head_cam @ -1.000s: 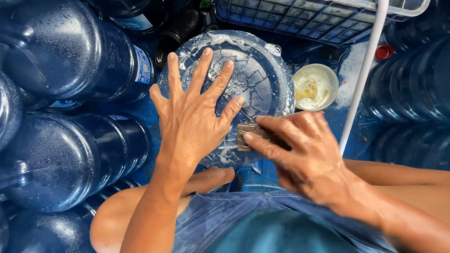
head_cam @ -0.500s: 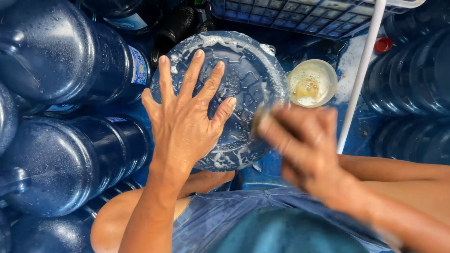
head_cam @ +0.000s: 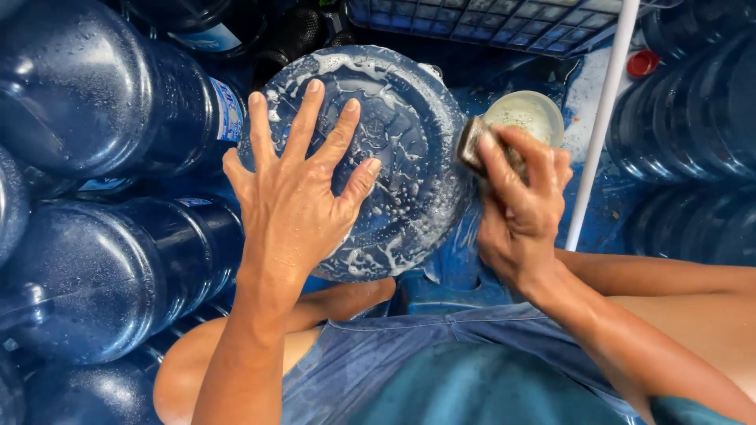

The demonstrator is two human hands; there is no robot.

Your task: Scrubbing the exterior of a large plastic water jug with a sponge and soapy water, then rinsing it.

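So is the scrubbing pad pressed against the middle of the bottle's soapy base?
No, the right hand holds the pad at the base's right edge.

Right hand (head_cam: 520, 205) (gripping sponge (head_cam: 476, 145)) moved to jug's rim.

This looks like a washing spot at a water-refill shop. Large blue water jugs (head_cam: 94, 94) lie stacked all around, wet, and one soapy jug (head_cam: 409, 142) stands between the person's knees. A blue plastic crate (head_cam: 488, 20), a small bowl (head_cam: 528, 114) of suds and a red cap (head_cam: 642, 63) sit on the wet blue floor (head_cam: 598, 205).
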